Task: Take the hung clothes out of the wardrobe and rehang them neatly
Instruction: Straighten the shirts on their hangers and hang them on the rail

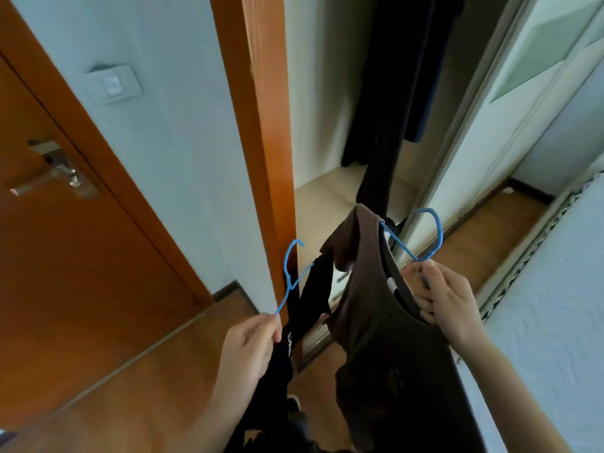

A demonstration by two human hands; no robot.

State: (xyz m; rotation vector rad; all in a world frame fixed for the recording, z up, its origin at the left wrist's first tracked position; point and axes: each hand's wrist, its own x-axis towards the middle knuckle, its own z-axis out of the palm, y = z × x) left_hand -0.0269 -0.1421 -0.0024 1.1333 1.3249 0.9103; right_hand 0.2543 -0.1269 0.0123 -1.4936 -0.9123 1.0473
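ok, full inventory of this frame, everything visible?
left hanger: 1, blue, lower left of centre
right hanger: 1, blue, right of centre
black garment: 1, black, on left hanger
brown garment: 1, brown, on right hanger
hung clothes: count unclear, dark, inside wardrobe
door: 1, orange-brown, left
door handle: 1, metal grey, on door
wall switch: 1, white, upper left
floor: 1, brown wood, bottom left
left hand: 1, pinches left hanger
right hand: 1, pinches right hanger

White lettering on the black garment [314, 289] is unreadable.
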